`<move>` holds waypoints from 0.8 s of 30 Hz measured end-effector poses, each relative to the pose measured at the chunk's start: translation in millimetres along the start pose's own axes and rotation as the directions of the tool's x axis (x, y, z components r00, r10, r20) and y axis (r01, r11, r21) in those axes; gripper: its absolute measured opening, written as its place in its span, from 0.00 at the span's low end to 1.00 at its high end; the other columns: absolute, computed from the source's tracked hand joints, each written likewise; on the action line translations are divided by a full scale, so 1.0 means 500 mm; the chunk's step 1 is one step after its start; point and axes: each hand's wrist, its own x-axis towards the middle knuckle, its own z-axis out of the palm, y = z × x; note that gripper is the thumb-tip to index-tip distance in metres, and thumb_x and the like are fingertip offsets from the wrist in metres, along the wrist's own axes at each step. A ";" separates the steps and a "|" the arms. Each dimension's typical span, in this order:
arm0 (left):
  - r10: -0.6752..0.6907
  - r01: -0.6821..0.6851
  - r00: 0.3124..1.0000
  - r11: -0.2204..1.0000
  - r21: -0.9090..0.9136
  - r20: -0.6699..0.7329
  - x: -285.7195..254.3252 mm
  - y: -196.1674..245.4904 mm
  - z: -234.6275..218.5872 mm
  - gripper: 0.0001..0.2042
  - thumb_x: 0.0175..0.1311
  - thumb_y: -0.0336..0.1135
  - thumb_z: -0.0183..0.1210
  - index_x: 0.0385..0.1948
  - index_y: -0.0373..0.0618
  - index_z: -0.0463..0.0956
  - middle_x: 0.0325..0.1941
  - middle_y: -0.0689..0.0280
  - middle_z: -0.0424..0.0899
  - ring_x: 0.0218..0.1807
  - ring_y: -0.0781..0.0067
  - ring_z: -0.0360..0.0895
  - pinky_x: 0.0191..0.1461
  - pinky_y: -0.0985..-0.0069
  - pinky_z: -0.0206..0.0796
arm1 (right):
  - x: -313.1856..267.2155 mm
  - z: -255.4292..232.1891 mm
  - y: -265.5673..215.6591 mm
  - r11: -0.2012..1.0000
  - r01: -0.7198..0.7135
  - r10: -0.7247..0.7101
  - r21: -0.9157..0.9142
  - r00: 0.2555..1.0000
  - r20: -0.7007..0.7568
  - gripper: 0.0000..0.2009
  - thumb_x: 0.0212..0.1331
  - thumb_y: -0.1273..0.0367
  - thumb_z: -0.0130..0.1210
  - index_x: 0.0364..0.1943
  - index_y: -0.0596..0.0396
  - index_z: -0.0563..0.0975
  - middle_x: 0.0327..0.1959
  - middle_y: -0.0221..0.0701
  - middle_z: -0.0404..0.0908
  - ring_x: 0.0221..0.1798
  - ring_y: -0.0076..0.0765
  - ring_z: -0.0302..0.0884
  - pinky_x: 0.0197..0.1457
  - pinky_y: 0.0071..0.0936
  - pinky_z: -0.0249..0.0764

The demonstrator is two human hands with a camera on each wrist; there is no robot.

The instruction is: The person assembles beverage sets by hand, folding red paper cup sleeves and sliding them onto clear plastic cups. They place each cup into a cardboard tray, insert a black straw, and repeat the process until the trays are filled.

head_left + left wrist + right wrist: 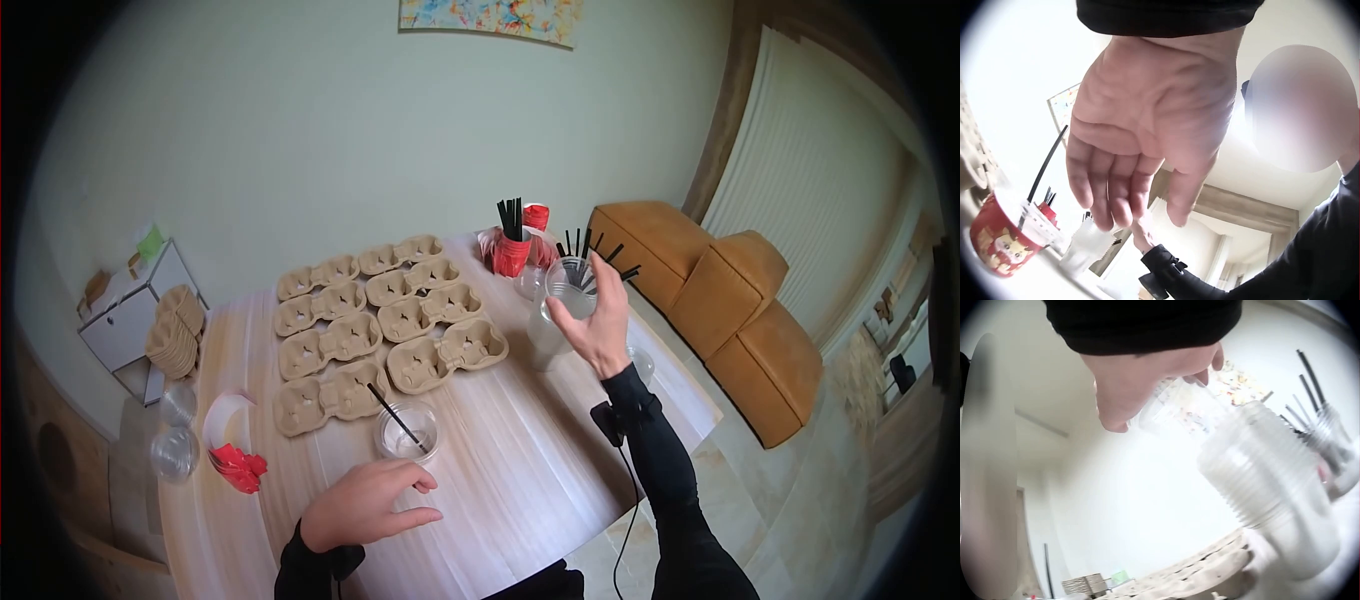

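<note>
My left hand [370, 505] is held palm down over the near part of the table, fingers loosely extended, holding nothing; its palm [1154, 112] shows in the left wrist view. Just beyond it stands a clear cup [424, 420] with a black straw [392, 412] leaning in it. My right hand [603, 315] grips a clear cup [570, 278] near its rim, between thumb and fingers. In the right wrist view that cup [1179, 409] is tilted at the top end of a stack of ribbed clear cups [1266, 481].
Cardboard cup carriers [345, 335] stand in rows at the table's centre. Red cups [510, 256] with black straws are at the back. At left are a red wrapper [238, 466], clear lids [175, 453] and stacked carriers [172, 345]. An orange sofa [735, 290] stands right.
</note>
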 end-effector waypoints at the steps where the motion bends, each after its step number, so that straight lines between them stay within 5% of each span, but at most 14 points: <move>1: 0.002 -0.001 0.998 1.000 0.017 -0.055 0.000 0.011 -0.002 0.19 0.58 0.41 0.71 0.44 0.39 0.78 0.42 0.57 0.83 0.45 0.58 0.81 0.50 0.67 0.72 | 0.004 -0.021 -0.032 1.000 -0.002 0.002 0.000 1.000 0.000 0.41 0.45 0.56 0.70 0.62 0.68 0.69 0.46 0.48 0.80 0.52 0.53 0.77 0.58 0.45 0.72; 2: 0.001 0.000 0.999 1.000 0.016 -0.053 0.002 0.025 0.002 0.19 0.58 0.41 0.71 0.44 0.39 0.78 0.42 0.57 0.83 0.45 0.58 0.81 0.50 0.67 0.72 | -0.003 -0.043 -0.073 0.980 -0.011 0.003 0.200 0.999 0.043 0.40 0.45 0.57 0.70 0.62 0.67 0.69 0.45 0.46 0.79 0.50 0.50 0.77 0.57 0.42 0.73; 3: 0.026 -0.035 0.971 0.999 -0.033 -0.239 0.007 0.041 0.009 0.18 0.56 0.37 0.71 0.44 0.39 0.77 0.42 0.57 0.83 0.45 0.58 0.81 0.49 0.67 0.72 | -0.015 -0.058 -0.109 0.920 -0.033 -0.002 0.391 0.996 0.088 0.40 0.44 0.58 0.71 0.61 0.67 0.69 0.44 0.44 0.78 0.49 0.48 0.77 0.56 0.39 0.73; 4: 0.038 -0.078 0.910 0.994 -0.079 -0.413 0.013 0.052 0.018 0.18 0.54 0.34 0.72 0.44 0.39 0.77 0.42 0.57 0.83 0.44 0.58 0.80 0.49 0.67 0.72 | -0.037 -0.064 -0.141 0.902 -0.009 -0.051 0.431 0.991 0.126 0.37 0.46 0.60 0.70 0.60 0.65 0.71 0.44 0.42 0.78 0.48 0.46 0.77 0.55 0.37 0.73; 6: 0.027 -0.054 0.882 0.998 -0.044 -0.471 0.029 0.059 0.042 0.19 0.52 0.31 0.72 0.44 0.39 0.77 0.42 0.57 0.83 0.44 0.57 0.80 0.49 0.67 0.72 | -0.069 -0.064 -0.185 0.886 0.000 -0.088 0.463 0.982 0.168 0.34 0.47 0.61 0.69 0.58 0.64 0.72 0.43 0.41 0.77 0.47 0.45 0.77 0.53 0.35 0.73; 7: 0.020 -0.025 0.843 1.000 -0.002 -0.537 0.032 0.057 0.051 0.19 0.51 0.29 0.72 0.44 0.39 0.77 0.43 0.57 0.82 0.43 0.57 0.79 0.48 0.68 0.72 | -0.078 -0.063 -0.200 0.882 0.097 -0.220 0.461 0.950 0.222 0.31 0.48 0.62 0.68 0.57 0.62 0.74 0.44 0.40 0.76 0.48 0.45 0.76 0.53 0.35 0.73; 9: 0.014 -0.006 0.903 1.000 0.020 -0.429 0.032 0.041 0.059 0.19 0.52 0.31 0.72 0.45 0.39 0.77 0.44 0.57 0.82 0.44 0.55 0.80 0.49 0.67 0.72 | -0.102 -0.057 -0.206 0.861 0.194 -0.351 0.470 0.896 0.273 0.28 0.49 0.64 0.67 0.55 0.60 0.75 0.45 0.40 0.75 0.48 0.46 0.76 0.53 0.35 0.73; 11: -0.006 0.021 0.944 0.999 0.042 -0.330 0.029 0.026 0.069 0.19 0.52 0.34 0.72 0.45 0.39 0.77 0.44 0.56 0.82 0.46 0.54 0.80 0.50 0.65 0.72 | -0.143 -0.030 -0.192 0.855 0.053 -0.312 0.515 0.848 0.429 0.26 0.50 0.63 0.66 0.55 0.58 0.77 0.49 0.44 0.76 0.52 0.49 0.75 0.57 0.39 0.72; 16: -0.015 0.031 0.997 0.981 0.193 -0.081 0.030 0.005 0.083 0.21 0.56 0.44 0.69 0.46 0.40 0.78 0.47 0.54 0.82 0.53 0.50 0.79 0.55 0.61 0.72 | -0.211 -0.017 -0.173 0.866 -0.011 -0.345 0.500 0.710 0.614 0.25 0.54 0.59 0.61 0.55 0.57 0.77 0.56 0.46 0.75 0.58 0.53 0.73 0.64 0.44 0.66; 18: -0.004 0.022 0.996 0.981 0.194 -0.092 0.031 0.000 0.083 0.21 0.56 0.44 0.69 0.46 0.40 0.78 0.47 0.54 0.82 0.53 0.50 0.79 0.55 0.62 0.71 | -0.217 -0.015 -0.169 0.861 -0.041 -0.364 0.506 0.645 0.672 0.25 0.56 0.59 0.58 0.55 0.58 0.77 0.56 0.46 0.75 0.58 0.54 0.73 0.65 0.46 0.65; 20: 0.020 0.000 0.995 0.981 0.194 -0.099 0.034 -0.001 0.082 0.21 0.56 0.43 0.70 0.46 0.40 0.78 0.47 0.53 0.82 0.53 0.50 0.79 0.55 0.62 0.71 | -0.212 -0.019 -0.157 0.882 -0.181 -0.325 0.436 0.436 0.839 0.23 0.59 0.66 0.52 0.60 0.58 0.75 0.56 0.45 0.77 0.64 0.50 0.71 0.69 0.43 0.63; 21: -0.034 0.057 0.988 0.987 0.149 -0.153 0.034 0.003 0.080 0.24 0.54 0.42 0.72 0.49 0.40 0.77 0.49 0.52 0.81 0.53 0.51 0.79 0.56 0.62 0.71 | -0.208 -0.024 -0.153 0.888 -0.178 -0.315 0.425 0.439 0.842 0.23 0.59 0.66 0.52 0.60 0.58 0.75 0.56 0.45 0.77 0.64 0.50 0.71 0.69 0.43 0.63; 23: -0.067 0.087 0.979 0.991 0.097 -0.193 0.043 0.019 0.079 0.27 0.52 0.41 0.73 0.52 0.40 0.75 0.50 0.51 0.81 0.54 0.52 0.79 0.56 0.62 0.71 | -0.200 -0.038 -0.153 0.585 -0.604 -0.245 0.540 0.503 0.829 0.24 0.60 0.71 0.45 0.62 0.59 0.72 0.56 0.41 0.79 0.64 0.39 0.72 0.70 0.36 0.63; 24: -0.055 0.072 0.948 0.996 0.043 -0.313 0.047 0.031 0.079 0.33 0.47 0.40 0.76 0.55 0.39 0.71 0.53 0.51 0.79 0.55 0.53 0.78 0.58 0.62 0.71 | -0.198 -0.049 -0.162 0.599 -0.602 -0.227 0.528 0.505 0.833 0.24 0.60 0.71 0.45 0.62 0.59 0.72 0.56 0.41 0.79 0.64 0.39 0.72 0.70 0.36 0.63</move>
